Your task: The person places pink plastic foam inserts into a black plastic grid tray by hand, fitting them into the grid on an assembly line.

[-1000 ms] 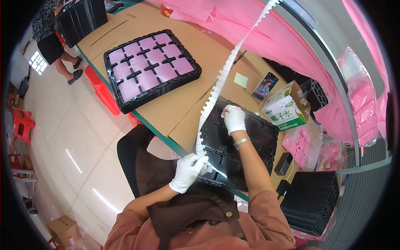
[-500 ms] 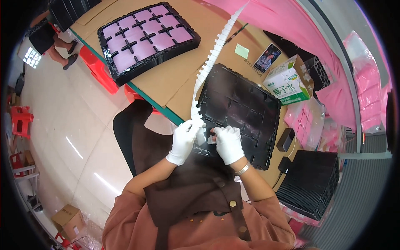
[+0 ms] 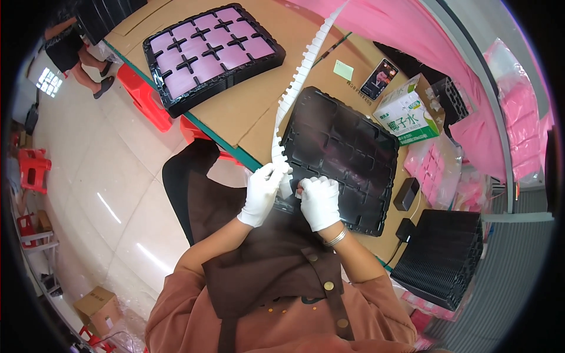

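Far left, a black tray of lilac squares is sitting. My left hand is pinching the white notched strip at its lower end. My right hand is bunching its fingers beside it (gripping what, I cannot tell), over the dark tray's near edge. A carton is standing beyond.

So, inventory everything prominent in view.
toothed strip: 1, white, upper centre
near tray: 1, black, centre
lilac-filled tray: 1, black, upper left
phone: 1, dark, upper right
carton: 1, white-green, beside phone
note: 1, pale green, beside phone
tray stack: 1, black, lower right
stools: several, red, left
sheeting: count unclear, pink, right
table: 1, brown, centre
person: 1, dark clothes, upper left
left hand: 1, white-gloved, on strip
right hand: 1, white-gloved, at near tray
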### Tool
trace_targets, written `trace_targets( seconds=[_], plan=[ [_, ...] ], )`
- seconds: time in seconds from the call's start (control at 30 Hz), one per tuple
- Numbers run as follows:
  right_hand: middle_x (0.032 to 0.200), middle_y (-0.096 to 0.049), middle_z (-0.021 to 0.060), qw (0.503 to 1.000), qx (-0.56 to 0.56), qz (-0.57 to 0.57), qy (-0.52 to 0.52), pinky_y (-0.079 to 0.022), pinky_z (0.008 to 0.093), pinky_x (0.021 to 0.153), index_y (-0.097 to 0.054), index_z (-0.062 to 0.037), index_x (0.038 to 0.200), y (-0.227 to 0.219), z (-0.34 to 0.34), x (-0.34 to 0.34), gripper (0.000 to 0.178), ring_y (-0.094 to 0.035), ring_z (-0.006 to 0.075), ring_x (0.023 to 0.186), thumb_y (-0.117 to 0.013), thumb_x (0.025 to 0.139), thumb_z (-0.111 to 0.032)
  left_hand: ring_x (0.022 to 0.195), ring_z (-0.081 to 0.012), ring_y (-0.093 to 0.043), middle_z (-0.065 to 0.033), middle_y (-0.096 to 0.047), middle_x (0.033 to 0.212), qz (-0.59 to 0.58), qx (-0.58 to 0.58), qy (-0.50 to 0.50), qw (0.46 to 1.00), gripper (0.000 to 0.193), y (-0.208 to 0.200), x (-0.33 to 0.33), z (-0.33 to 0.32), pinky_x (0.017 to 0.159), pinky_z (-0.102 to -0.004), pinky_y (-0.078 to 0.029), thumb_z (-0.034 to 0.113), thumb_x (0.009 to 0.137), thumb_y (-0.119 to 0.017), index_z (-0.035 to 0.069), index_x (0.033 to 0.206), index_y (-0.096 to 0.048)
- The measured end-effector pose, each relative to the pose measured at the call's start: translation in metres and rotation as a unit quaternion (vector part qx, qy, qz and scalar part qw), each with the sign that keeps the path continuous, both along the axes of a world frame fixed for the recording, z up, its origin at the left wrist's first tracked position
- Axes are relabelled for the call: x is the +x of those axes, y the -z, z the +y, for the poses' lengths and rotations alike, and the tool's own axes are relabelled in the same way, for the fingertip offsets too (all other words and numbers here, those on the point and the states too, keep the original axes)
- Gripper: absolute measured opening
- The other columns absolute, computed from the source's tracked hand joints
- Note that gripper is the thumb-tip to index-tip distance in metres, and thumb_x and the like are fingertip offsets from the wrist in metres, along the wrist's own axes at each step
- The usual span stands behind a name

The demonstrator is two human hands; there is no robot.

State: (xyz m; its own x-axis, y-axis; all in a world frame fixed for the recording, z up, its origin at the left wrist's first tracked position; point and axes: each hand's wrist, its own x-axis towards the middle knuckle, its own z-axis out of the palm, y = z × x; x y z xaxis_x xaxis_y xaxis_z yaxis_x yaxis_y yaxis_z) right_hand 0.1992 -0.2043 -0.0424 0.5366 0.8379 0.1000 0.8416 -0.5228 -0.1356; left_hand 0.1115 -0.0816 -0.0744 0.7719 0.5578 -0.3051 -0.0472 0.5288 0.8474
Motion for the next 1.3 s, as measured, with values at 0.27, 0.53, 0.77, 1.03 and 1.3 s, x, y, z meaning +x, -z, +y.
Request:
trace_targets(
  seconds=[0.27,0.53,0.77,1.03,1.3],
  plan=[
    [0.066,-0.058,0.0057,0.974,0.224,0.022,-0.016,-0.044,0.0379,0.065,-0.057,-0.0090,0.070,-0.047,-0.028,0.065,0.010,-0.056,0.0261,0.066,-0.055,0.071,0.001,0.079,-0.0102,-0.060,-0.0059,-0.068,0.089,0.035,0.099,0.009,0.994,0.026,-0.009,0.010,0.006,0.071,-0.0239,-0.046,0.019,0.095,-0.054,-0.003,0.097,-0.066],
    [0.075,-0.065,0.0120,0.838,0.430,-0.152,0.298,-0.050,0.0339,0.067,-0.063,-0.0026,0.079,-0.106,-0.105,0.362,0.008,-0.062,0.0228,0.069,-0.056,0.083,-0.005,0.081,-0.0099,-0.058,-0.0048,-0.065,0.090,0.048,0.092,-0.015,0.995,0.025,-0.018,0.007,0.023,0.072,-0.0234,-0.045,0.021,0.095,-0.055,-0.001,0.096,-0.066],
    [0.092,-0.067,0.0200,0.877,0.291,-0.137,0.358,-0.051,0.0421,0.077,-0.071,-0.0076,0.092,-0.100,-0.152,0.433,0.022,-0.065,0.0368,0.086,-0.061,0.084,-0.025,0.076,-0.0091,-0.057,-0.0024,-0.064,0.084,0.119,0.170,-0.037,0.977,0.026,-0.015,0.008,0.061,0.071,-0.0245,-0.044,0.024,0.093,-0.059,-0.001,0.094,-0.066],
    [0.097,-0.065,0.0236,0.891,0.019,0.019,0.453,-0.051,0.0441,0.081,-0.071,-0.0088,0.095,0.070,-0.295,0.468,0.022,-0.064,0.0385,0.092,-0.060,0.081,-0.021,0.072,-0.0133,-0.062,-0.0071,-0.067,0.082,0.260,0.284,0.076,0.920,0.029,-0.004,0.022,0.077,0.066,-0.0267,-0.049,0.021,0.090,-0.061,-0.003,0.105,-0.063],
    [0.096,-0.065,0.0239,0.850,0.002,0.023,0.527,-0.051,0.0426,0.081,-0.072,-0.0122,0.094,0.060,-0.259,0.440,0.020,-0.064,0.0379,0.093,-0.060,0.082,-0.024,0.104,-0.0242,-0.055,-0.0139,-0.050,0.124,0.307,0.608,-0.118,0.722,0.041,-0.009,-0.024,0.127,0.089,-0.0350,-0.045,0.014,0.088,-0.065,0.000,0.125,-0.051]
  ],
)
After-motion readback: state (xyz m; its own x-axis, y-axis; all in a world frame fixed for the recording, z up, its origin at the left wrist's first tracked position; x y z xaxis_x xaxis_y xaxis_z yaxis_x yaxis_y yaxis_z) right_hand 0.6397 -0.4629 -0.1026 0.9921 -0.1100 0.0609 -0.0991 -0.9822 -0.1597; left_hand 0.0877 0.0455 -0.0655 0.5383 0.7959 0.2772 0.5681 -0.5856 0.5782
